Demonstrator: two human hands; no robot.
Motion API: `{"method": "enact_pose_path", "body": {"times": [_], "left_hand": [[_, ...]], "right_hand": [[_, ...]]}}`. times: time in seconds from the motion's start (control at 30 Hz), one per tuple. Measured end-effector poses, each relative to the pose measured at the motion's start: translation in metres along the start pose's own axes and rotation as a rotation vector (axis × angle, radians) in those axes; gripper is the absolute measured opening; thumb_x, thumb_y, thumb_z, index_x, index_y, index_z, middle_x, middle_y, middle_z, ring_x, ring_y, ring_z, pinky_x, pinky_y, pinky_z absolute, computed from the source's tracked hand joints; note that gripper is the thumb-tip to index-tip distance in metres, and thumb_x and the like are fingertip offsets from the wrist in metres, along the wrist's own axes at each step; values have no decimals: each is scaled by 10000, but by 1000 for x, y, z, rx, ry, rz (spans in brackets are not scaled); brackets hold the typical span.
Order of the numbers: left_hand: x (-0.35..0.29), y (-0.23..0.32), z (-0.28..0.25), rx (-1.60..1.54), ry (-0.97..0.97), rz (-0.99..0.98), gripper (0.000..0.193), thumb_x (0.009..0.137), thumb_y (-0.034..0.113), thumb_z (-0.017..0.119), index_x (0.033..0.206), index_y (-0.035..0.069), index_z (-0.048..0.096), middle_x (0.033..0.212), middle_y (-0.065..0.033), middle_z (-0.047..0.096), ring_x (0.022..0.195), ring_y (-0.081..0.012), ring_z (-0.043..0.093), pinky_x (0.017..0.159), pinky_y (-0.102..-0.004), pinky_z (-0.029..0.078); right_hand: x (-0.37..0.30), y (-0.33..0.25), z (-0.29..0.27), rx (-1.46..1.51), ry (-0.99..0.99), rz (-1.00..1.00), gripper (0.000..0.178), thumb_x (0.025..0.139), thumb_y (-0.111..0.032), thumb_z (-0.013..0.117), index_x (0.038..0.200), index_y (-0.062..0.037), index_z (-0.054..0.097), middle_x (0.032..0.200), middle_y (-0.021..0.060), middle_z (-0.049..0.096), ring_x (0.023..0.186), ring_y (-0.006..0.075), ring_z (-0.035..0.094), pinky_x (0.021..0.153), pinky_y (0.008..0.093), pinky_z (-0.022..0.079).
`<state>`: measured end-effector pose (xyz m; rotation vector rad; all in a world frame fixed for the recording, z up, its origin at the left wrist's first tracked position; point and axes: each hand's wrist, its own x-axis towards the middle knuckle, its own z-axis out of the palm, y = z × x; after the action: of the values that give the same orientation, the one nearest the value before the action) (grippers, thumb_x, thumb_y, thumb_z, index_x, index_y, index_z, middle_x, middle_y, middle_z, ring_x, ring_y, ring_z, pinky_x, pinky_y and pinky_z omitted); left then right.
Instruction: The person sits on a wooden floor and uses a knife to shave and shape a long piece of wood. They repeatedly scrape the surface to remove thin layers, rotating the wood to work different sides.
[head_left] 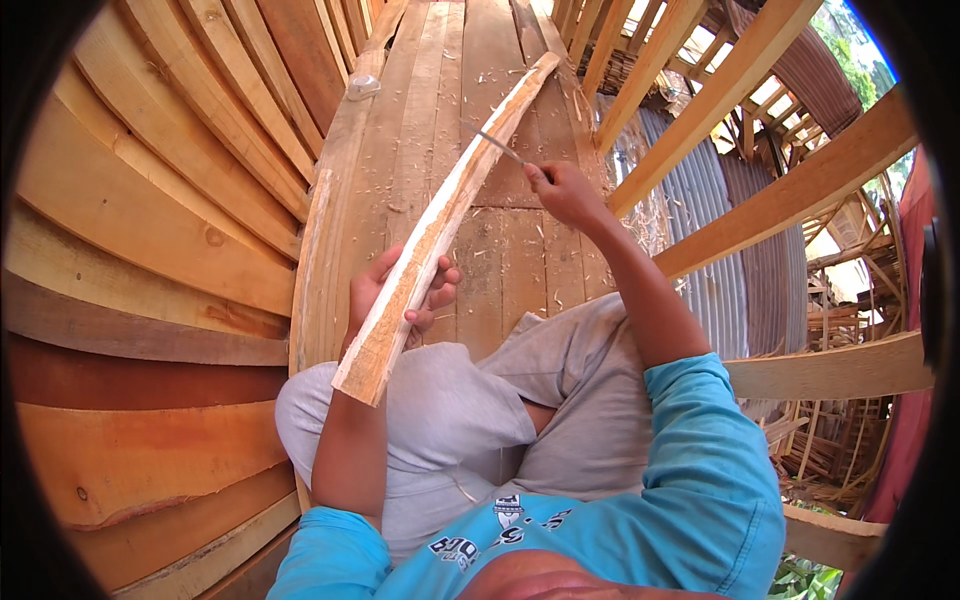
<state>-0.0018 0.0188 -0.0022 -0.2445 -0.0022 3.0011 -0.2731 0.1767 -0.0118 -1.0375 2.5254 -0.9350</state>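
A long strip of pale wood (420, 262), with white and rough tan faces, slants from over my lap up to the far right of the plank floor. My left hand (425, 290) is wrapped round its lower part, with fingertips showing on the right side. My right hand (568, 192) is closed round a thin-bladed knife (497, 143); the knife's handle is mostly hidden in the fist. The blade points up and left, and lies across the upper part of the strip.
Wood shavings lie scattered over the plank floor (500, 250). A wall of stacked boards (150, 220) stands close on my left. Slanting timber rails (780, 215) line the right, with corrugated metal sheets (690, 180) beyond. A small clear object (363, 87) sits at the far left.
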Motion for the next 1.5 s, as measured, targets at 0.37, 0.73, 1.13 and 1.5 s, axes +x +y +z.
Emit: {"method": "enact_pose_path", "body": {"times": [0.37,0.73,1.13,1.5], "left_hand": [[4,2,-13,370,89,-90,519,1036,424,270,1143,-47,460,663,-50,431,408,-111,425,306,-232,368],[11,-2,-41,226,-6,-230,477,1008,512,307,1087,71,468,682,-32,419,463,-129,421,384,-273,378],[5,3,-22,-134,-175,-211,368,1037,341,293,1131,-7,368,742,-91,452,510,-157,506,370,-272,444],[5,-3,-24,102,16,-187,456,1022,448,323,1088,22,475,680,-26,441,440,-105,404,353,-240,368]], "right_hand": [[-44,-72,53,-109,0,-131,595,990,-373,325,666,13,640,683,270,611,677,463,606,668,544,476],[-22,-35,69,-191,234,-47,477,931,-273,381,665,28,638,729,290,622,699,469,614,700,550,487],[25,22,67,-268,239,-102,454,926,-304,371,838,50,640,914,326,626,887,492,598,789,523,483],[-44,-66,62,-239,97,-202,405,885,-262,440,634,-4,625,727,240,642,676,446,620,646,530,503]]}}
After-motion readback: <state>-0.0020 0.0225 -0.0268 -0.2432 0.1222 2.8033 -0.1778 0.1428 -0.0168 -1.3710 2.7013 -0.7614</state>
